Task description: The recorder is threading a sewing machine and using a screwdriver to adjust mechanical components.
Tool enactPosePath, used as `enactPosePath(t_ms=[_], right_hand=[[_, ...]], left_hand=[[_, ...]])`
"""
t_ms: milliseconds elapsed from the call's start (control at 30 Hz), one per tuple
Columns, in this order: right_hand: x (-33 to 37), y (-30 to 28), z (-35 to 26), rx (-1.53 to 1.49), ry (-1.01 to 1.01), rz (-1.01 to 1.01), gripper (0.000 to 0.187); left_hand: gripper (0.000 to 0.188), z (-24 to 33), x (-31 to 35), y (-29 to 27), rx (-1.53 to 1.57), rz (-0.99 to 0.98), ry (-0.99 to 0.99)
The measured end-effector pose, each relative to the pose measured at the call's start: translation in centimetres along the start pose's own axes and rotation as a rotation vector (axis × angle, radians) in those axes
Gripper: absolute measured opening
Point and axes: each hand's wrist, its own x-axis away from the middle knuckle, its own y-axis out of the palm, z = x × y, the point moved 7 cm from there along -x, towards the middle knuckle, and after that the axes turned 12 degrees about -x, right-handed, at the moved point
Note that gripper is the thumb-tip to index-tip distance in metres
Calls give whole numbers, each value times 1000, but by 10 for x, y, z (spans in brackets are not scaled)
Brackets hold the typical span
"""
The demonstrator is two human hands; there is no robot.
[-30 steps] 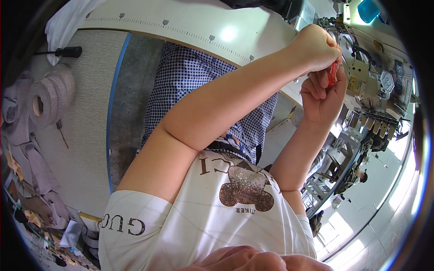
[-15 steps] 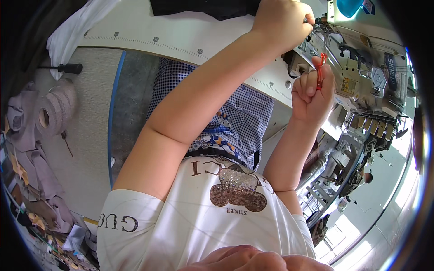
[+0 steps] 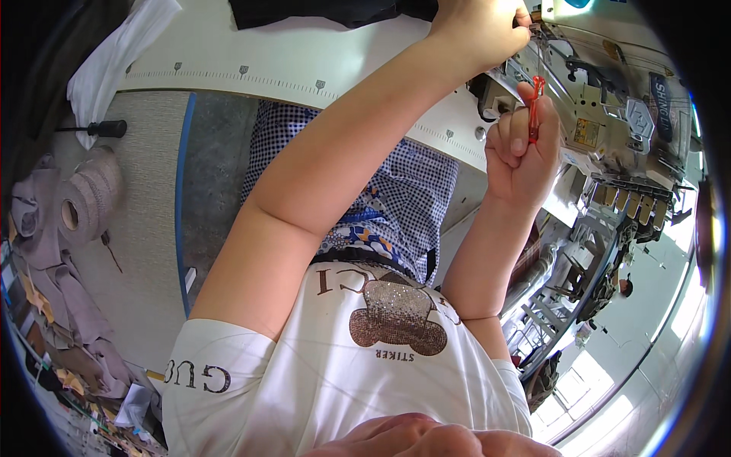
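My right hand (image 3: 521,152) is closed around the red handle of a small screwdriver (image 3: 535,114). Its thin shaft points up toward the metal parts of a sewing machine (image 3: 601,114) on the right. At the top, my left hand (image 3: 483,30) reaches across to the same machine, its fingers bent and pinched together beside the needle area. Whatever those fingertips grip is too small and partly hidden to name. The two hands are apart, the left one farther away than the right.
The white sewing table (image 3: 289,65) has a ruler scale along its edge. Black cloth (image 3: 320,11) lies at the back, white cloth (image 3: 114,61) at far left. On a grey side board sit a black-handled screwdriver (image 3: 106,129), a ribbon roll (image 3: 91,194) and mauve fabric strips (image 3: 80,297).
The view has shifted slightly, so the table and machine appear a little higher and to the left. Both hands keep nearly the same pose at the machine, the screwdriver still in the right.
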Motion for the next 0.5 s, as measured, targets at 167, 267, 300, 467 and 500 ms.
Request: enactPosePath(t_ms=[167, 267, 300, 467, 500], right_hand=[[0, -1, 0, 0, 12, 17, 34], [0, -1, -1, 13, 12, 17, 35], [0, 0, -1, 15, 16, 11, 36], [0, 1, -2, 21, 22, -8, 36], [0, 2, -2, 10, 24, -15, 36]], left_hand=[[7, 7, 1, -25, 158, -96, 72], [7, 9, 2, -31, 157, -86, 65], [8, 9, 2, -33, 151, -55, 71], [8, 9, 2, -33, 107, -1, 89], [8, 9, 2, -33, 107, -1, 88]])
